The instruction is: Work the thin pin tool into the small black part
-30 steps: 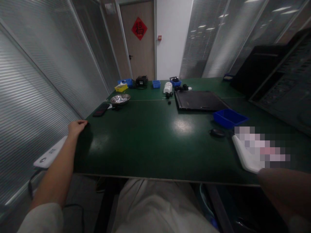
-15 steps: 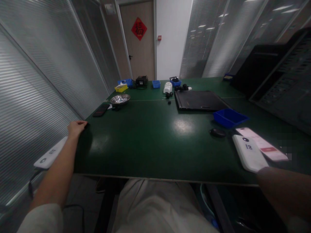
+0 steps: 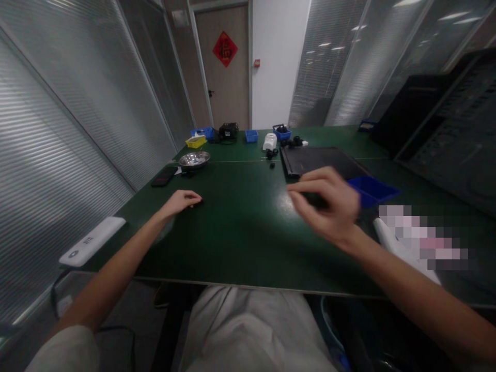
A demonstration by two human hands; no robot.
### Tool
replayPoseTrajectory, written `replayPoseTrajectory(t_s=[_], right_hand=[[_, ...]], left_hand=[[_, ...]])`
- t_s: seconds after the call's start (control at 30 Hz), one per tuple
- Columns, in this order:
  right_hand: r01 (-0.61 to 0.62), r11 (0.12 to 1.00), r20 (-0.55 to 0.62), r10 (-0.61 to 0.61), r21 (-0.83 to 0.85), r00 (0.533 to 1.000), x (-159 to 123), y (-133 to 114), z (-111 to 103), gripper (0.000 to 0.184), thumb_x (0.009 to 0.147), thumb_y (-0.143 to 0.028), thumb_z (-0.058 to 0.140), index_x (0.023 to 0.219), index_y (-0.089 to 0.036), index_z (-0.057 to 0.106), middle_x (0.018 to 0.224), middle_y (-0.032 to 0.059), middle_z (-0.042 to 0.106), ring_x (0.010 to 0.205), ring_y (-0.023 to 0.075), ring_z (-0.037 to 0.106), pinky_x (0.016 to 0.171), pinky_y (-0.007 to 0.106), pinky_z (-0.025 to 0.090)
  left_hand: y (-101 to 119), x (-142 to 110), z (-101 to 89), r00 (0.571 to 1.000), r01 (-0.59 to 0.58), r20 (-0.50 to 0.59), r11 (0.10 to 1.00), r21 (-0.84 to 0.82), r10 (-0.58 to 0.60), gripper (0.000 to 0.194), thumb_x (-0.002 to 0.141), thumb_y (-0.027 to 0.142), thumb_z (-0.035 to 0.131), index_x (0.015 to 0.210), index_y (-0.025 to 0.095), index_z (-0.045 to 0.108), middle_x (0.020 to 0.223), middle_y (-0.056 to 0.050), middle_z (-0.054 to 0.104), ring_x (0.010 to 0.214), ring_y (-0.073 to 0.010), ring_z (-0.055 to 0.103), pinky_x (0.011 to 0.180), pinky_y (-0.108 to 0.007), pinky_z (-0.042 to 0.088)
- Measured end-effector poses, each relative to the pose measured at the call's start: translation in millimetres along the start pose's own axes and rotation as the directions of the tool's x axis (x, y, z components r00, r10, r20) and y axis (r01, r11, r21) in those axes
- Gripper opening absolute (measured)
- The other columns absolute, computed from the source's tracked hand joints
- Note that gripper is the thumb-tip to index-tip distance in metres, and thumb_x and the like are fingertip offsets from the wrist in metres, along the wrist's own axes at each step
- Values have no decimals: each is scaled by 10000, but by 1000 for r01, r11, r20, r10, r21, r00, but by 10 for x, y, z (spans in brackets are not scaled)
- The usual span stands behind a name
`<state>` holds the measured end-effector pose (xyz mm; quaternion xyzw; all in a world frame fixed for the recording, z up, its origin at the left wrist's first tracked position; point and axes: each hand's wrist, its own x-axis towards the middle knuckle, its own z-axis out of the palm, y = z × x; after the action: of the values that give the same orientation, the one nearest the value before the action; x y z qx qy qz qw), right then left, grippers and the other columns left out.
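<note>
My left hand (image 3: 180,201) rests palm down on the green table (image 3: 240,232), left of centre, with its fingers curled under and nothing visible in them. My right hand (image 3: 329,204) hovers above the table at centre right. It is slightly blurred, its fingers loosely curved and apart, pointing left, and I see nothing held in it. It stands in front of a blue bin (image 3: 374,190) and a flat black tray (image 3: 318,159). A white oblong device (image 3: 391,240) lies just to the right of my right wrist.
A white bar-shaped device (image 3: 93,240) lies at the table's left edge. Farther back are a black phone (image 3: 163,176), a metal bowl (image 3: 194,159), a yellow bin (image 3: 196,141), small blue bins and a white gadget (image 3: 270,140). Dark equipment (image 3: 445,113) lines the right side.
My left hand left the table's left corner and moved right onto the tabletop. My right arm swung up from the lower right, so the hand now hangs over the table's middle.
</note>
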<state>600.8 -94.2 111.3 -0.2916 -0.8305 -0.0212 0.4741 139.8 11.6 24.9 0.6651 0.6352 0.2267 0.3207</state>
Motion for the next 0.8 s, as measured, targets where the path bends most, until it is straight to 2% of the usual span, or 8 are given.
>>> replayPoseTrajectory(t_s=[0.07, 0.1, 0.17, 0.23, 0.3, 0.43, 0.57, 0.8], right_hand=[[-63, 998, 170, 57, 29, 984, -65, 102, 315, 128, 994, -281, 603, 1035, -229, 712, 1018, 61, 680, 873, 199, 661, 775, 337, 548], [-104, 994, 299, 88, 39, 950, -126, 172, 469, 126, 989, -271, 596, 992, -223, 713, 998, 52, 682, 837, 187, 656, 745, 321, 532], [-202, 979, 473, 171, 15, 864, -271, 315, 719, 115, 973, -265, 606, 989, -217, 709, 1002, 43, 685, 812, 172, 648, 753, 309, 513], [-248, 969, 536, 213, -8, 817, -395, 417, 857, 111, 962, -264, 611, 992, -214, 705, 990, 39, 686, 826, 174, 644, 771, 305, 495], [-269, 963, 538, 237, -19, 809, -463, 460, 896, 107, 954, -267, 615, 999, -216, 698, 990, 35, 681, 837, 174, 641, 770, 300, 479], [-277, 960, 512, 259, -43, 819, -471, 442, 876, 117, 949, -314, 642, 1000, -219, 688, 987, 34, 666, 829, 173, 627, 759, 297, 459], [-247, 967, 513, 246, -68, 822, -464, 419, 883, 114, 960, -312, 633, 1006, -225, 691, 991, 30, 654, 826, 167, 619, 747, 291, 441], [-221, 974, 520, 211, -44, 828, -492, 416, 884, 112, 974, -311, 624, 1007, -224, 686, 998, 24, 645, 816, 156, 617, 726, 275, 433]], left_hand=[[316, -39, 373, 976, -144, 155, 988, -62, 152, 400, 830, 524, 732, 1076, 217, 807, 1034, -108, 755, 816, -230, 673, 656, -315, 487], [467, -63, 565, 952, -216, 203, 972, -94, 231, 367, 845, 513, 728, 1065, 231, 809, 1048, -108, 754, 838, -231, 681, 687, -325, 500], [731, -116, 925, 898, -353, 225, 924, -148, 379, 305, 882, 482, 710, 1049, 249, 813, 1054, -104, 752, 897, -231, 690, 757, -338, 510], [920, -168, 1198, 851, -456, 206, 874, -167, 483, 269, 918, 454, 682, 1032, 249, 813, 1042, -102, 749, 907, -228, 690, 784, -345, 508], [1017, -220, 1348, 824, -522, 160, 839, -157, 543, 260, 954, 432, 642, 1019, 245, 810, 1030, -100, 743, 905, -227, 684, 789, -349, 502], [1007, -315, 1366, 816, -559, 97, 820, -120, 571, 299, 1007, 428, 557, 1071, 267, 801, 1028, -94, 730, 889, -222, 668, 775, -352, 490], [985, -380, 1330, 817, -561, 98, 823, -90, 568, 298, 963, 472, 629, 1100, 267, 796, 950, -95, 707, 775, -205, 626, 686, -340, 470], [1077, -457, 1325, 767, -630, 121, 776, -43, 630, 282, 976, 407, 635, 1119, 219, 789, 1012, -98, 700, 791, -177, 624, 706, -301, 488]])
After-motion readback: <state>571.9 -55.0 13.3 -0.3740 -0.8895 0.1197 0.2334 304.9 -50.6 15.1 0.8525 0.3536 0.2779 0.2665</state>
